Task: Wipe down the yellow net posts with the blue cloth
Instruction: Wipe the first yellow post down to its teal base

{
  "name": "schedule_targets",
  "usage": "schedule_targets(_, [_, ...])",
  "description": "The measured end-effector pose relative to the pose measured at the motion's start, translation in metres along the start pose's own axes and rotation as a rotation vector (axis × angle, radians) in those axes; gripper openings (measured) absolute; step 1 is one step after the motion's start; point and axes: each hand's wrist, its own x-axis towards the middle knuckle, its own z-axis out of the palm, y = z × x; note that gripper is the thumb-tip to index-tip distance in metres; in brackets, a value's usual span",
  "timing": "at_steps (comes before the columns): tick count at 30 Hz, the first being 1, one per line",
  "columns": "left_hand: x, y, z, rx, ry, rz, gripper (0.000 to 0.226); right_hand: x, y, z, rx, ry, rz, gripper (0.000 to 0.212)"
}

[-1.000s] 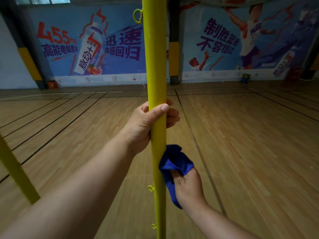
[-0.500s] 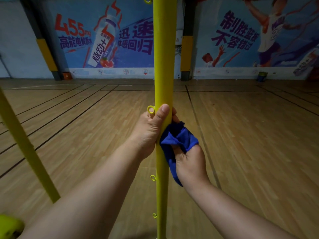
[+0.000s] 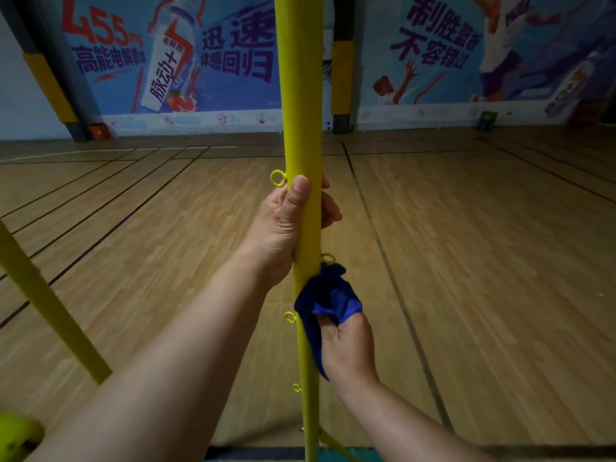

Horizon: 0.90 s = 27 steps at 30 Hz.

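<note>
Yellow post [image 3: 301, 95]: smooth round tube; crumpled blue cloth [image 3: 328, 301] pressed w/ right hand [image 3: 346, 348].

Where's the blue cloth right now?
Head view, right of centre: the cloth is held by the right hand against the post, below the left hand.

Dim, even indoor light, no hard shadows. Wide-angle bending at edges, dark corners, soft motion blur on floor [image 3: 483, 261].

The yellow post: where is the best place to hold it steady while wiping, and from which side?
Grip the yellow post on its smooth round shaft above the blue cloth, from the left, as the left hand does. Small rings stick out; keep fingers between them.
</note>
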Motion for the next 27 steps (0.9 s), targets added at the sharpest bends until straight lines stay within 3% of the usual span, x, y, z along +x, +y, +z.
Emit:
schedule_targets(7, [-0.001,-0.001,0.0,0.086,0.009,0.017,0.055,0.0,-0.013,0.003,0.038,0.026,0.039,0.026])
schedule_targets(13, [-0.004,-0.014,-0.006,0.165,-0.032,-0.079,0.083,0.011,-0.045,0.009,0.013,0.107,-0.106,0.018])
schedule_targets(18, [-0.031,-0.043,-0.009,0.017,-0.055,-0.164,0.079,0.001,-0.044,0.014,-0.049,0.18,-0.132,0.016])
schedule_targets(23, [-0.028,-0.041,-0.011,0.017,-0.083,-0.184,0.094,-0.006,-0.023,0.016,-0.133,0.16,-0.054,0.013])
schedule_targets(27, [-0.026,-0.042,-0.011,0.068,-0.07,-0.182,0.103,-0.012,-0.002,0.009,-0.24,0.065,0.117,0.019])
